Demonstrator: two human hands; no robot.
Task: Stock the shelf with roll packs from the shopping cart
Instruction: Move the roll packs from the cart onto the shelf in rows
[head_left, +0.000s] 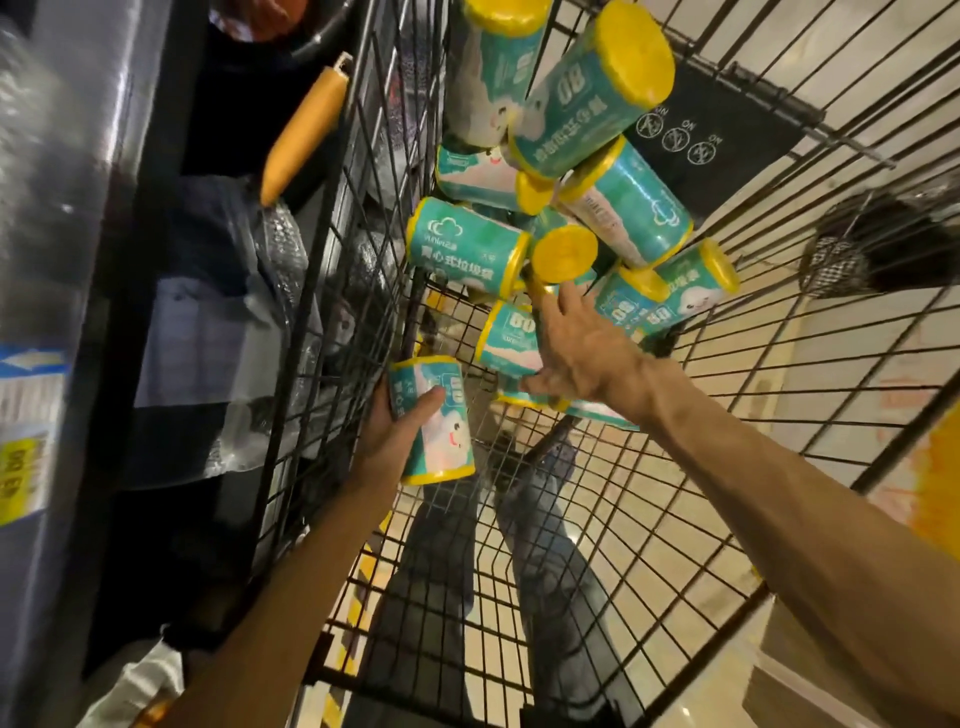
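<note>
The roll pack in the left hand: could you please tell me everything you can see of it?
The roll pack is a short cylinder in glossy teal and white plastic wrap, printed with a smiling cartoon cloud, a large "80" and other characters. Yellow rims show at both ends. It is intact, roughly upright and slightly tilted. The left hand grips it, fingers curled across its front. It is held inside the shopping cart near the wire side wall, apart from the piled packs.

Roll packs (582, 208) lie heaped in the shopping cart (779, 364), with what seems a shelf (47, 260) to its left
</note>
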